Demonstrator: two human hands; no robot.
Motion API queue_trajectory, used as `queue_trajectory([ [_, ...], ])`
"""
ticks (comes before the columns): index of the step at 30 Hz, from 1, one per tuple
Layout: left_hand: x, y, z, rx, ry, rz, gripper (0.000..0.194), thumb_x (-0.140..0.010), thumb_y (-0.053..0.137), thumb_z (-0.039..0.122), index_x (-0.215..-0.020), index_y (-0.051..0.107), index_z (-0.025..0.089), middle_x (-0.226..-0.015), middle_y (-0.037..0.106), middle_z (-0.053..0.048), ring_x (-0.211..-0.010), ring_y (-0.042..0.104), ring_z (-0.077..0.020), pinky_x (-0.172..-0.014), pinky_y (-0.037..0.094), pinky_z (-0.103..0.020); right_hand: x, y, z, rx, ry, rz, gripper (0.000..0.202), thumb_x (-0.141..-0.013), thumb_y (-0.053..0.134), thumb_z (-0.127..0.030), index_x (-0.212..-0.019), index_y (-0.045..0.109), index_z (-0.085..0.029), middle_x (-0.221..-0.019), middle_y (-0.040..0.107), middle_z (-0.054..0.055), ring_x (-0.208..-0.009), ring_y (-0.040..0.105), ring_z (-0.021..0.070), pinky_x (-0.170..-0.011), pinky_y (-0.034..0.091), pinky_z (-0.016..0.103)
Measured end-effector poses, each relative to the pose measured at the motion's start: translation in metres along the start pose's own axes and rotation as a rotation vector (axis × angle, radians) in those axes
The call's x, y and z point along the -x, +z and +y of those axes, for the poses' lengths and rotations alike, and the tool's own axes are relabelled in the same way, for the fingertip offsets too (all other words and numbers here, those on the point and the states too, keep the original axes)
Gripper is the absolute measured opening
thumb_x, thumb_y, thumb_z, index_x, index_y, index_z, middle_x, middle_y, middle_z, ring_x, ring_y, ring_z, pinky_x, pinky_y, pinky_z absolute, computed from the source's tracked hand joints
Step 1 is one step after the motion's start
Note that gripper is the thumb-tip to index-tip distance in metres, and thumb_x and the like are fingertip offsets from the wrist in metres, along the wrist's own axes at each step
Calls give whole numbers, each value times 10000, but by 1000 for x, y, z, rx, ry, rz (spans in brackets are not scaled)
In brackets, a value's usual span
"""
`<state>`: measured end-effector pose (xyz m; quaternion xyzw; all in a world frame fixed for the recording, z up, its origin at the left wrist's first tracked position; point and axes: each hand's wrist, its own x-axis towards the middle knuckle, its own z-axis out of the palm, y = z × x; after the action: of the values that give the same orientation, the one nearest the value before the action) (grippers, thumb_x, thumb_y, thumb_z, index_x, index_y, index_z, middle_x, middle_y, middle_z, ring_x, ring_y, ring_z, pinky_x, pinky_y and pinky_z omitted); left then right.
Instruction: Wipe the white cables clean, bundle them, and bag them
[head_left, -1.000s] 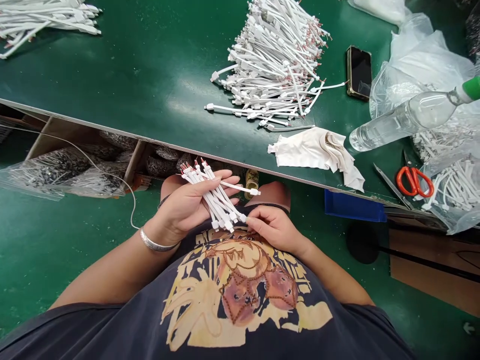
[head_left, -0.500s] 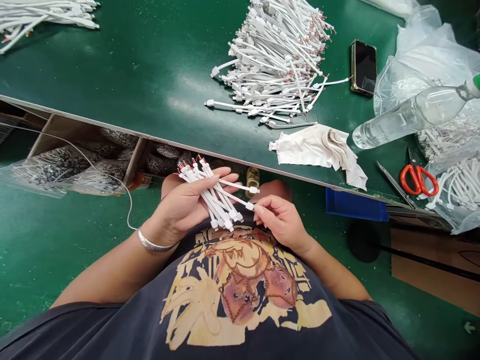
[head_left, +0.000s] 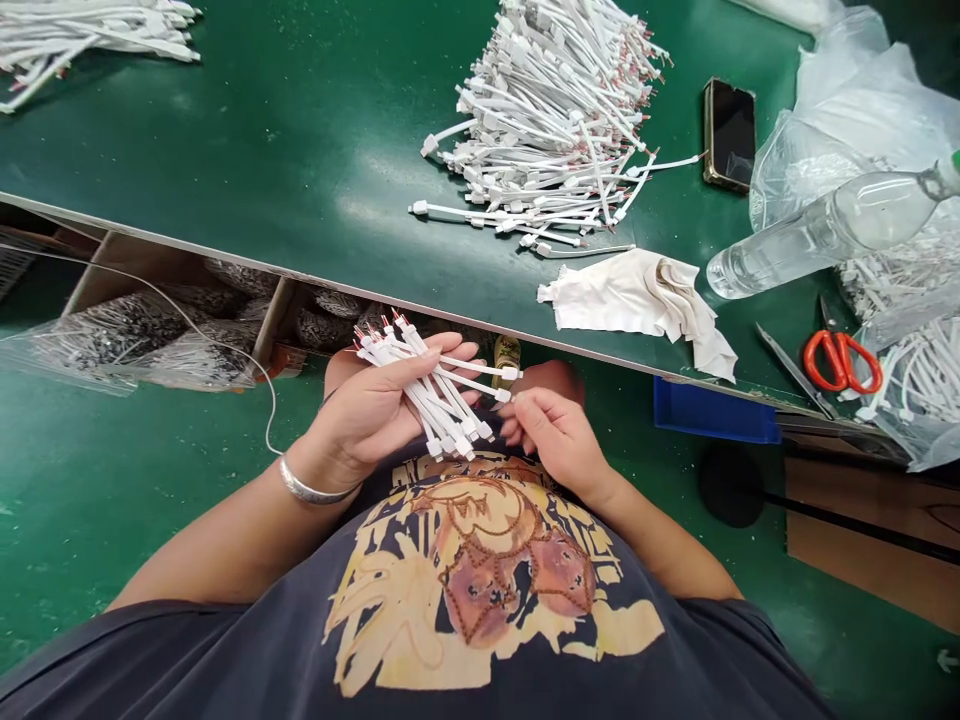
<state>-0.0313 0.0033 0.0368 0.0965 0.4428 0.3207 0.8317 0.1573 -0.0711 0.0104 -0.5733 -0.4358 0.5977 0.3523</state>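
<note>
A bundle of short white cables (head_left: 448, 405) rests across my left hand (head_left: 382, 400), with the thumb pressed over it and the fingers stretched out underneath. Red wire ends poke out at the upper left of the bundle, and connector plugs fan out at the lower right. Two cables are spread away from the rest, towards my right hand (head_left: 551, 435). The right thumb and forefinger are pinched at the plug of the lower one of these; its metal tip is mostly hidden by the fingertips.
On the green table (head_left: 300, 160) lie a large cable pile (head_left: 555, 120), another pile (head_left: 97, 30), a phone (head_left: 729, 135), a cloth (head_left: 637, 300), a water bottle (head_left: 825, 230), scissors (head_left: 840, 360) and plastic bags (head_left: 862, 110). Filled bags (head_left: 127, 330) sit on a shelf below.
The lower spread cable's plug has risen slightly towards the upper one, and my right fingers have shifted a little with it. My left hand still holds the bundle.
</note>
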Motion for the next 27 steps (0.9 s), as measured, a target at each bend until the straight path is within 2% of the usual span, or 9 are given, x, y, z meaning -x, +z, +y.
queue_trajectory([
  [2,0,0,0,-5,21,15,232,-848,478,102,-993,649,161,-1150,646,-88,-885,671,-188,-866,551,-436,0,2,1,-1,49,-176,329,-847,530,-488,-820,614,-171,-716,631,21,-609,558,101,-534,437,216],
  [4,-1,0,0,-12,39,25,241,-846,483,108,-1015,644,165,-1165,639,-85,-886,671,-185,-876,546,-432,0,4,-1,3,75,-260,306,-829,566,-468,-797,616,-168,-718,636,18,-624,558,99,-570,451,220],
  [8,-1,-2,0,-4,43,27,250,-840,489,110,-1030,644,158,-1163,640,-91,-893,668,-190,-869,549,-407,0,6,-6,-76,95,-200,293,-817,586,-446,-727,608,-168,-652,625,0,-554,532,81,-551,448,213],
  [12,0,-3,0,2,36,15,242,-841,485,104,-1005,653,160,-1156,645,-84,-887,664,-188,-801,573,-374,0,5,-6,-148,77,-158,267,-823,582,-422,-779,643,-166,-648,630,1,-519,513,71,-513,433,205],
  [19,1,-2,1,-9,-3,-7,245,-853,479,110,-1010,656,174,-1178,638,-81,-920,658,-198,-781,582,-390,-1,2,-5,-112,45,-113,276,-821,583,-431,-811,659,-166,-666,638,10,-549,531,82,-527,437,215],
  [24,2,-2,2,11,26,-53,253,-878,446,116,-1023,646,168,-1220,612,-82,-932,653,-185,-802,579,-402,-3,4,5,-166,24,10,355,-863,503,-491,-822,641,-167,-677,632,19,-569,548,91,-489,412,200],
  [27,1,-1,1,20,53,-60,256,-884,438,121,-1034,640,168,-1211,615,-81,-921,653,-176,-813,576,-398,-5,10,9,-198,17,-104,425,-861,465,-551,-902,633,-163,-768,650,44,-635,568,108,-505,423,206],
])
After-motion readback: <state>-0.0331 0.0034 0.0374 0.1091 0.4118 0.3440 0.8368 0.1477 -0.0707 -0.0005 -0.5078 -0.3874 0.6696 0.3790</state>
